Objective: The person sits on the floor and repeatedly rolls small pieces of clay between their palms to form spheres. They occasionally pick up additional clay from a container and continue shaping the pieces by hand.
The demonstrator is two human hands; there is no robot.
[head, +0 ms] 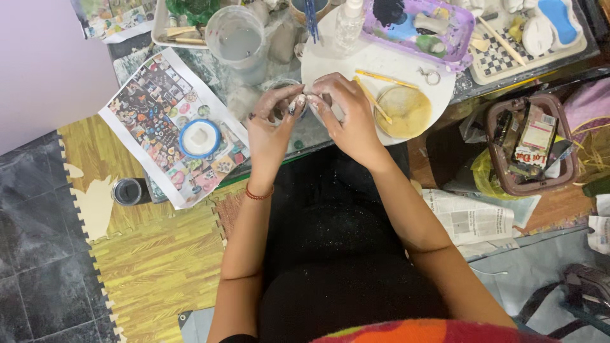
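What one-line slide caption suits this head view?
Both clay-smeared hands, left hand and right hand, pinch a small clay piece together above a cluttered craft table.

Two clay-smeared hands — left (pixel 270 130), right (pixel 348 117); one round white plate (pixel 406 70); one clear plastic cup (pixel 236 39); one purple paint tray (pixel 459 38) — one brown basket (pixel 502 174).

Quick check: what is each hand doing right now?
Left hand: closed, pinching a small clay piece.
Right hand: closed, pinching the same piece.
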